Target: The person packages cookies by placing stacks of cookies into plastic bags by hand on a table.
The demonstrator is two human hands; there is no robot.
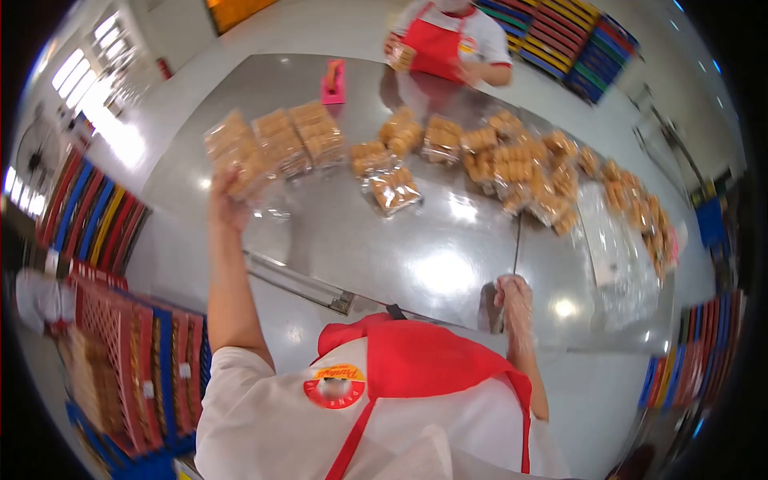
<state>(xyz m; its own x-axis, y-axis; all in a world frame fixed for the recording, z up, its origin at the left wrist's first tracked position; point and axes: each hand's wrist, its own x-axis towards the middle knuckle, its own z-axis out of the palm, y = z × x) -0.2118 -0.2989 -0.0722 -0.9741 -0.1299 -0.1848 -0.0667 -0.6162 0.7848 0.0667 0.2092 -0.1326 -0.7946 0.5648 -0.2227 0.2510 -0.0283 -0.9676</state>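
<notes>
My left hand [230, 200] is closed on the near end of a clear plastic bag of bread rolls [238, 148] at the left of the steel table [352, 256]. Two similar bags [282, 142] lie just to the right of it, side by side. My right hand [514, 294], in a clear plastic glove, is curled into a fist by the table's near edge, and nothing shows in it. Nearest to it on the table is a pile of bagged rolls [512, 164]. A few more bags [392, 188] lie mid-table.
Across the table stands a co-worker in a red apron [432, 44], holding a bag of rolls [402, 56]. A pink object [333, 84] lies near the far edge. Flat clear plastic bags [620, 256] lie at right. Stacked crates [132, 360] stand at left.
</notes>
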